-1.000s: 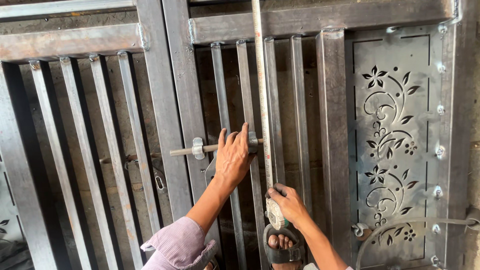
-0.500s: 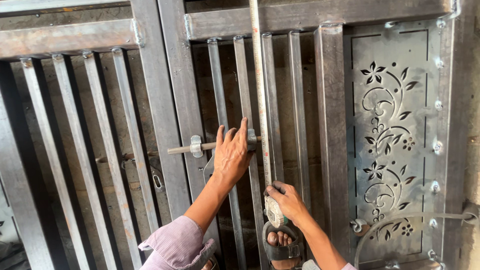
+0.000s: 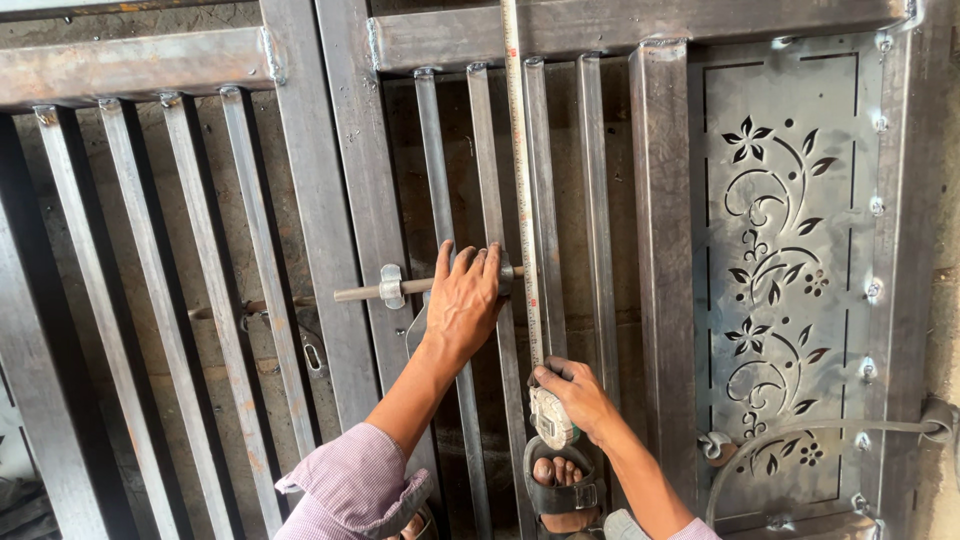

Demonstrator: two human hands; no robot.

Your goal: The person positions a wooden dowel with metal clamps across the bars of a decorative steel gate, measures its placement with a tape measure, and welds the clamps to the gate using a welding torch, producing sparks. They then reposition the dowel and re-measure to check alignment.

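Steel gate: bare grey metal gate (image 3: 330, 200) lying flat under the person, made of thick square frame pieces and thin upright bars, with rough weld spots at the joints.
Bolt: a round sliding rod (image 3: 380, 290) runs crosswise through a small bracket on the thick frame piece, left of the middle.
Left hand: the left hand (image 3: 463, 305) lies palm down on the bars at the right end of the bolt, fingers (image 3: 470, 265) stretched out side by side and pointing up the gate, pressing flat rather than gripping anything.
Tape measure: the yellow-white blade (image 3: 520, 180) runs straight up along one thin bar from the case (image 3: 552, 420) to the top edge of the view; it passes just beside the left hand's fingertips, on their right.
Right hand: the right hand (image 3: 578, 395) sits lower, below the left hand; its fingers are curled around the tape measure's case, thumb on top near where the blade comes out.
Blade against the fingers: blade and left fingertips are touching or next to touching; I cannot tell which.
Decorative panel: a sheet-metal panel (image 3: 790, 280) with cut-out flowers and curling stems fills the right part of the gate, well apart from both hands.
Foot: toes in a dark sandal (image 3: 560, 480) show between the bars just under the case.
Sleeves: a pale checked cuff (image 3: 350, 490) is rolled at the left forearm.
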